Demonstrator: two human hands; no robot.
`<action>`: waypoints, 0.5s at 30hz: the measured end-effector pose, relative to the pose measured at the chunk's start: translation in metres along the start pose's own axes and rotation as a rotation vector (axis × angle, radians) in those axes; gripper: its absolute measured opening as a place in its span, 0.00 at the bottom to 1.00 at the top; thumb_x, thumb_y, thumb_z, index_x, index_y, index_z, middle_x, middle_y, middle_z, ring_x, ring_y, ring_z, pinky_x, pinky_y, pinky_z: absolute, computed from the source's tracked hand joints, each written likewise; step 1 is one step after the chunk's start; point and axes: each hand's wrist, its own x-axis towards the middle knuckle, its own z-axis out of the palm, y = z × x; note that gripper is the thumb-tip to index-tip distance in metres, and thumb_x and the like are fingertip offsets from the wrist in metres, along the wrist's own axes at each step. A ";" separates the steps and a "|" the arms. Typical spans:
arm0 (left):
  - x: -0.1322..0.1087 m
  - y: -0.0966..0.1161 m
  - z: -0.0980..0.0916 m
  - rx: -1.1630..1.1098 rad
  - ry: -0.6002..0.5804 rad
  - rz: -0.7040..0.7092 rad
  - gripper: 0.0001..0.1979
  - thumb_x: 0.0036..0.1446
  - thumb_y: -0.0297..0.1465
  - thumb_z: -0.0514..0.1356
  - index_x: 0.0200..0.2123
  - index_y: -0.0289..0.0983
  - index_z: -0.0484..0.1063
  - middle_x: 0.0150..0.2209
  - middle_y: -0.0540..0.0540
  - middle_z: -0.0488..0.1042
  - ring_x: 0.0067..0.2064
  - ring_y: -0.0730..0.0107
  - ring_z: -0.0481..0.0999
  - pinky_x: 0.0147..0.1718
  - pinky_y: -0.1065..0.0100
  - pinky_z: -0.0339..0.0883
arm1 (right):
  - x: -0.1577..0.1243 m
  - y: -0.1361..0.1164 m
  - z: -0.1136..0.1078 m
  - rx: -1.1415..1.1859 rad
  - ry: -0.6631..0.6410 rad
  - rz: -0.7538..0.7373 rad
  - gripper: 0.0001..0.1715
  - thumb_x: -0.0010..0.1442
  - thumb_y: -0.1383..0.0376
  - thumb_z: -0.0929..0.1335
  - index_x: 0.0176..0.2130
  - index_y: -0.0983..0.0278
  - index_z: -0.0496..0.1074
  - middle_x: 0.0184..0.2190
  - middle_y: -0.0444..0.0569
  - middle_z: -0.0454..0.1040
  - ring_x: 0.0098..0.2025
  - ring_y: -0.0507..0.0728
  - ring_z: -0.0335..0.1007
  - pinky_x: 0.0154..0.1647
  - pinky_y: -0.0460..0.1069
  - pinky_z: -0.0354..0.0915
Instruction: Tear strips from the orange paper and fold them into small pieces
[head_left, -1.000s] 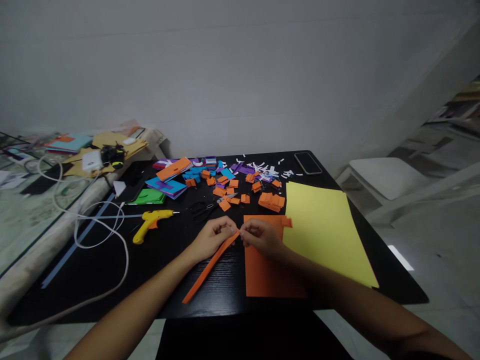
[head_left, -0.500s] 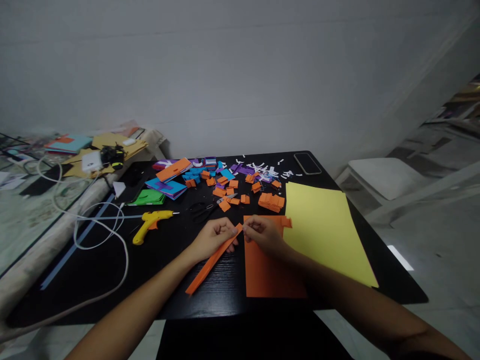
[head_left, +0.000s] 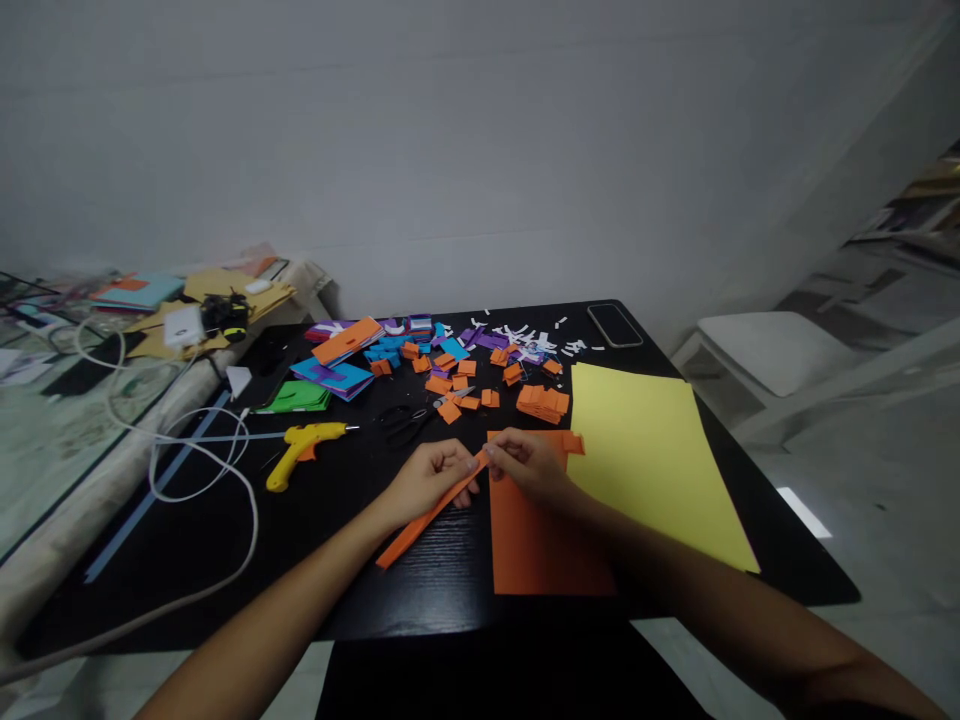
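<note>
A long, narrow folded strip of orange paper (head_left: 420,527) slants over the black table's front half. My left hand (head_left: 435,478) is closed on it near its upper end, thumb on top. At the tip of that end, the fingers of my right hand (head_left: 525,462) pinch the same strip. Beneath my right hand and forearm lies an orange sheet (head_left: 529,550), partly covered. A small folded orange piece (head_left: 573,443) sits at the sheet's upper right corner, over the edge of a stack of yellow sheets (head_left: 652,450).
Folded orange pieces (head_left: 541,402), paper scraps and scissors (head_left: 403,425) lie beyond my hands. To the left are a yellow glue gun (head_left: 307,450), a white cable (head_left: 251,500) and coloured booklets (head_left: 347,342). A phone (head_left: 615,326) rests at the back right of the table (head_left: 360,610).
The orange strip's lower end has shifted slightly up and right. Both hands keep hold of its upper end, and my right fingers now sit a little further over the tip.
</note>
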 end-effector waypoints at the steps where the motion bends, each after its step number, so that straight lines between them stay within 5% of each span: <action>1: 0.000 0.001 -0.001 0.009 0.000 0.001 0.21 0.58 0.47 0.66 0.31 0.32 0.72 0.27 0.46 0.78 0.23 0.74 0.76 0.24 0.72 0.70 | 0.001 -0.001 -0.002 -0.002 0.017 -0.005 0.20 0.59 0.49 0.72 0.30 0.62 0.72 0.22 0.43 0.72 0.25 0.53 0.70 0.29 0.48 0.68; 9: 0.001 0.001 -0.005 0.043 0.010 0.000 0.21 0.58 0.46 0.65 0.29 0.32 0.73 0.25 0.46 0.78 0.22 0.74 0.75 0.24 0.73 0.68 | 0.008 -0.003 -0.011 0.039 0.090 -0.036 0.21 0.59 0.48 0.72 0.31 0.62 0.71 0.22 0.43 0.72 0.26 0.53 0.70 0.30 0.49 0.69; 15: 0.002 -0.001 -0.004 0.024 0.007 -0.011 0.21 0.57 0.46 0.66 0.28 0.32 0.72 0.25 0.46 0.78 0.21 0.75 0.74 0.23 0.73 0.68 | 0.008 -0.003 -0.007 0.152 -0.015 0.086 0.23 0.55 0.47 0.74 0.34 0.63 0.71 0.22 0.41 0.73 0.21 0.51 0.69 0.24 0.47 0.68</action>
